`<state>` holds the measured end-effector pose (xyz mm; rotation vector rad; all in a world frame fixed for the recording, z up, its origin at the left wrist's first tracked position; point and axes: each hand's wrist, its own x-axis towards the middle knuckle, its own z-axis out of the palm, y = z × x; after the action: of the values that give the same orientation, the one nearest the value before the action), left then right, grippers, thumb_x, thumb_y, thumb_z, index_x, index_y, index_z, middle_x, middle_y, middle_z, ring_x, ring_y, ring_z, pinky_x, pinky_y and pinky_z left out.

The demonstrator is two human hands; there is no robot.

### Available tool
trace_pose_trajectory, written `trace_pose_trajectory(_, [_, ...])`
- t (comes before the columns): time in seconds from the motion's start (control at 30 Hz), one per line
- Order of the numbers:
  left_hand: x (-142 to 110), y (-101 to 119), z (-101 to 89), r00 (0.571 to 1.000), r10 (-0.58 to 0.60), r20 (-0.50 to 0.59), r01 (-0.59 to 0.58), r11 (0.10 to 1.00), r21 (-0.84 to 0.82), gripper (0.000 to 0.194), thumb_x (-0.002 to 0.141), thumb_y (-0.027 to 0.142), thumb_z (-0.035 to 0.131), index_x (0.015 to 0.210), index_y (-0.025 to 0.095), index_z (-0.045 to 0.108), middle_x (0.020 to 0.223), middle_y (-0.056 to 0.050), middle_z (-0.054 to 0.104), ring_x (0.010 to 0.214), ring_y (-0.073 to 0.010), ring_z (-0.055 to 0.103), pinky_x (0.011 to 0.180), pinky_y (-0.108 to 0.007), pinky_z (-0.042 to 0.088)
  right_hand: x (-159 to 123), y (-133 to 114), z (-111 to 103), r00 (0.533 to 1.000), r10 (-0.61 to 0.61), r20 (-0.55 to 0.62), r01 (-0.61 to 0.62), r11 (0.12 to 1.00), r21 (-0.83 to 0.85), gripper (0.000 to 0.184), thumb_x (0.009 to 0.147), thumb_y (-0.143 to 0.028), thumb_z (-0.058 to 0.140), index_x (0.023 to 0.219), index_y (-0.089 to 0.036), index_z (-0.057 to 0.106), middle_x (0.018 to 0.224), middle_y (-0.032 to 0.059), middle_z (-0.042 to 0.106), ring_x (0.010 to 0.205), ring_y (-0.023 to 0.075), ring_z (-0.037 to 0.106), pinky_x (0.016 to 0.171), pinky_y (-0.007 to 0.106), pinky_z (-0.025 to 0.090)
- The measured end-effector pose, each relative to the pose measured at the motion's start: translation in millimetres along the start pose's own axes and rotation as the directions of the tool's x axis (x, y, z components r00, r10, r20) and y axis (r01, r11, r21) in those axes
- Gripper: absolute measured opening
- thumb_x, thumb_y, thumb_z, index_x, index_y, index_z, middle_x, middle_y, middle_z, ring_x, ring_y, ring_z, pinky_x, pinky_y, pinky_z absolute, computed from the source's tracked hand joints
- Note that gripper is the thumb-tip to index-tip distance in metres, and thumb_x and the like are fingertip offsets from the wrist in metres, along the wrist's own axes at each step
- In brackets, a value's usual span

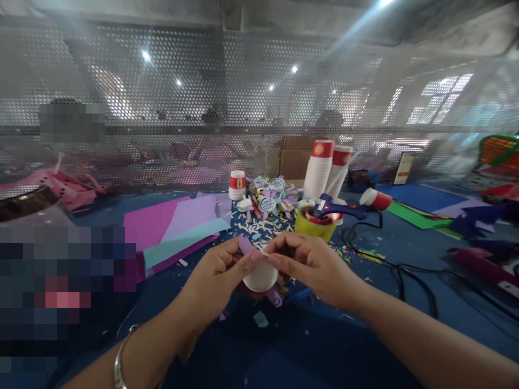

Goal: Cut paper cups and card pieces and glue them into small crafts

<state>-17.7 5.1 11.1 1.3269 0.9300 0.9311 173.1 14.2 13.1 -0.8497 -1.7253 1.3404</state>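
Note:
Both hands meet over a white paper cup piece [260,278] with a round rim, held low above the blue table. My left hand [227,270] is closed, its thumb and fingers pinching the cup's left side beside a purple paper strip [245,244]. From the other side, my right hand [310,265] pinches at the cup's upper edge, thumb against fingers. The two thumb tips nearly touch; whatever small bit lies between them is too small to make out. Another curled purple paper piece [274,296] sticks out below the cup.
Beyond my hands lie decorated cup pieces [267,205] among paper scraps. A blue glue gun [338,208] rests on a yellow tape roll [314,226], its cord [401,281] running right. Stacked paper cups [318,173] stand behind. Coloured sheets [174,227] lie left; a person sits at far left.

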Motion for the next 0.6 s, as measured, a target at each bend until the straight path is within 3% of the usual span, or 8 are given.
trace_pose_trajectory(0.2, [-2,5,2.5,0.985,-0.174,0.007,0.174,0.981,-0.09,0.032,0.083,0.048,0.066,0.082,0.017,0.063,0.074,-0.003,0.068,0.066,-0.0134,0.061,0.053,-0.021,0.051,4,8,4,0.992,0.128,-0.002,-0.127,0.982,0.142,0.028,0.084,-0.044,0.067,0.086,-0.017,0.06,0.071,0.0001,0.06,0.058,0.0101,0.055,0.055,0.025,0.046])
trace_pose_trajectory(0.3, [-3,7,-0.3,0.964,-0.263,0.026,0.264,0.958,-0.114,0.031,0.075,0.041,0.077,0.086,0.016,0.063,0.077,-0.003,0.07,0.067,-0.0135,0.062,0.053,-0.021,0.051,5,8,7,0.985,0.17,0.012,-0.169,0.967,0.19,0.03,0.083,-0.046,0.068,0.084,-0.017,0.06,0.07,0.0005,0.061,0.056,0.0103,0.056,0.053,0.025,0.047])
trace_pose_trajectory(0.47, [1,5,-6.0,0.971,-0.232,-0.051,0.215,0.949,-0.232,0.026,0.073,0.034,0.08,0.087,0.016,0.065,0.084,-0.003,0.07,0.075,-0.0143,0.062,0.063,-0.024,0.052,2,6,9,0.984,0.176,-0.027,-0.173,0.981,0.087,0.032,0.085,-0.048,0.065,0.075,-0.018,0.057,0.058,-0.0032,0.054,0.049,0.0083,0.051,0.047,0.022,0.044])
trace_pose_trajectory(0.6, [5,3,-11.1,0.98,-0.167,-0.11,0.136,0.959,-0.248,0.026,0.078,0.035,0.075,0.097,0.017,0.068,0.094,-0.004,0.069,0.084,-0.0147,0.059,0.071,-0.024,0.05,2,7,9,0.972,0.231,0.04,-0.23,0.973,-0.022,0.026,0.082,-0.04,0.066,0.074,-0.017,0.057,0.059,-0.0021,0.056,0.049,0.0092,0.053,0.042,0.019,0.042])
